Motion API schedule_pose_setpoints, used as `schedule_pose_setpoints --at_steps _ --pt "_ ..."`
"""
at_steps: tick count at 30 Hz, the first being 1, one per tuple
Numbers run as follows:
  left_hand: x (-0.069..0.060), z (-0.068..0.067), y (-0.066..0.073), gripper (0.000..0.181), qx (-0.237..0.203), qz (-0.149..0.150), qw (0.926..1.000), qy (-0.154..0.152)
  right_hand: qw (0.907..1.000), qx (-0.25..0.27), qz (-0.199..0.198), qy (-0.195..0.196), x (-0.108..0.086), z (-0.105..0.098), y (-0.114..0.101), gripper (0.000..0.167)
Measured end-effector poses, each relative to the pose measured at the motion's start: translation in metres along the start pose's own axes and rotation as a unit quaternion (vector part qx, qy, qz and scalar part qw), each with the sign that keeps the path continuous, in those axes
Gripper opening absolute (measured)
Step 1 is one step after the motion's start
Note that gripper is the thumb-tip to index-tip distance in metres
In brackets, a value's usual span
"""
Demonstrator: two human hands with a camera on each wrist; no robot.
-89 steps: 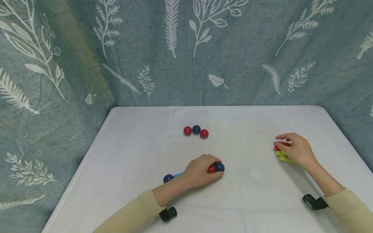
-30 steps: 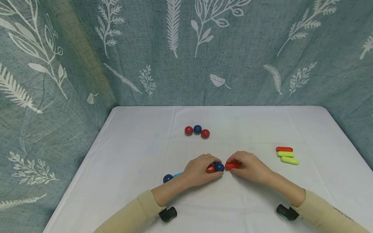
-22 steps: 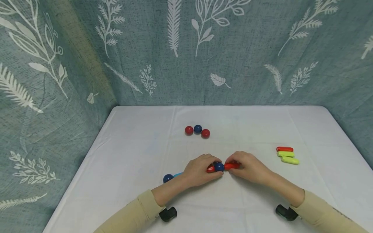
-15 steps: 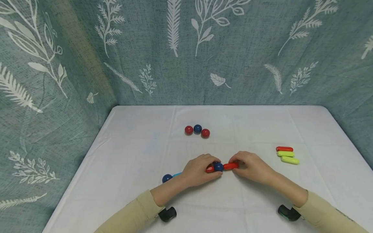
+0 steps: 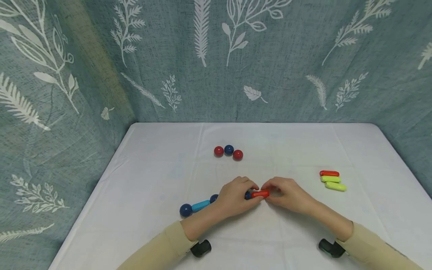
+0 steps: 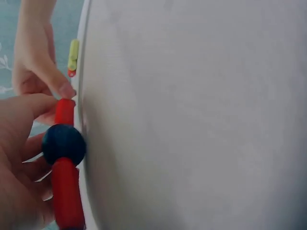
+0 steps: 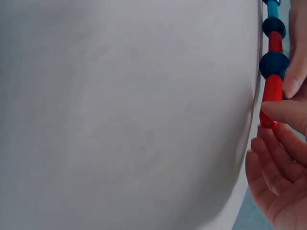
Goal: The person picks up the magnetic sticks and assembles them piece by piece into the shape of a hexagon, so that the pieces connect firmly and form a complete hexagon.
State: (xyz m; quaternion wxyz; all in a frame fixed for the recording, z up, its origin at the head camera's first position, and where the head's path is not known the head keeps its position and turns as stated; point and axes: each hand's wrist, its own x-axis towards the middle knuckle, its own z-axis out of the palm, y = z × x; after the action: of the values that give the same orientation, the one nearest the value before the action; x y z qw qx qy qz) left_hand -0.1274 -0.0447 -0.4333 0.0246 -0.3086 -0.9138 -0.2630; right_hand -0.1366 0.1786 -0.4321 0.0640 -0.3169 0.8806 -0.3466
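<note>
On the white table lies a chain of dark blue balls joined by short rods. It runs from an end ball (image 5: 185, 210) through a light blue rod (image 5: 200, 206) to a red rod (image 5: 260, 194) at its right end. My left hand (image 5: 235, 195) covers part of the chain; its thumb and fingers grip the end red rod beside a blue ball (image 6: 64, 145). Another red rod (image 6: 67, 191) shows behind that ball. My right hand (image 5: 287, 193) pinches the free tip of the end red rod between thumb and fingers, close to my left fingertips.
Farther back lie a red ball (image 5: 218, 151), a blue ball (image 5: 228, 150) and a second red ball (image 5: 237, 155). At the right are a red rod (image 5: 329, 173) and two yellow-green rods (image 5: 335, 186). A leaf-patterned curtain (image 5: 216, 75) hangs behind the table.
My right hand has brought a red rod from the right-hand group to the chain's end ball, and they now touch. My left hand has slid right onto that rod; the chain has shifted left.
</note>
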Motion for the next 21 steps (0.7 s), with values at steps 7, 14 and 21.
schedule_pose_setpoints --at_steps 7,14,21 --pt "-0.001 0.004 -0.010 0.021 -0.040 -0.031 0.9979 -0.040 0.9999 0.013 0.007 -0.006 0.011 0.001 -0.003 0.023" --pt "-0.003 0.003 -0.021 0.023 -0.086 -0.035 0.9948 -0.042 0.9927 0.065 0.087 0.050 0.051 -0.004 0.001 0.024" --pt "-0.005 0.001 -0.022 0.024 -0.087 -0.035 0.9944 -0.049 0.9811 0.092 0.152 0.077 0.094 0.003 0.001 0.044"
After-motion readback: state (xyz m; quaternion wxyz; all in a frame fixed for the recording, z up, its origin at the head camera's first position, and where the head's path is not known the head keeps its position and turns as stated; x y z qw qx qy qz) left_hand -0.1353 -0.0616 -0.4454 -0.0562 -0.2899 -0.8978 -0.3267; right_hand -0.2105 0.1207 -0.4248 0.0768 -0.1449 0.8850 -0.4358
